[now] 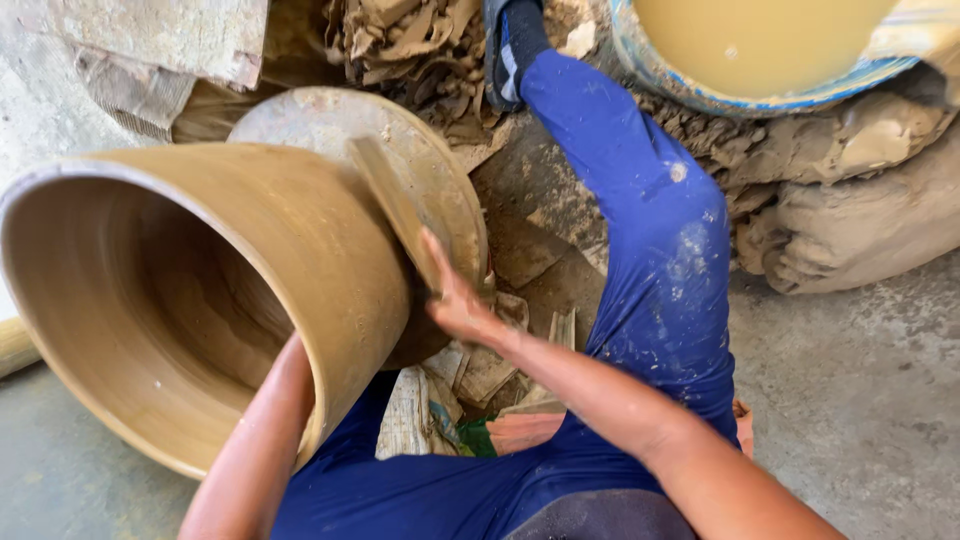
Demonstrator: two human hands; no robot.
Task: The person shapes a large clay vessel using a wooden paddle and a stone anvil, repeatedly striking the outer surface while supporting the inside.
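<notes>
We're looking straight down over a big clay pot [200,290] on the wheel [330,125] — tall, wide-mouthed, wet and tan, its rim tilted toward us so we see well down the ribbed inside wall. The pot sits on the round wheel head, whose pale disc shows behind it.

Our right hand [455,300] is closed around the lower end of a flat wooden rib [390,205], fingers wrapped, and the blade lies against the pot's outer wall low down near the base. Our left arm goes down over the near rim into the pot; the left hand itself is hidden inside, so we cannot tell whether it is open or curled, though it looks placed to back the wall from within.

So we judge this as the shaping and smoothing stage — the wall is already raised, the outside is being dressed with the rib. The next move calls for steady, even pressure, inner hand directly opposite the rib, drawn along the wall without digging in; the clay is soft and a wall this tall could warp.

Around us: our blue-trousered leg [650,220] stretched out to the right, heaps of clay scraps [420,50] beyond the wheel, a tub of slip [760,40] at top right, concrete floor [860,400] beneath.
</notes>
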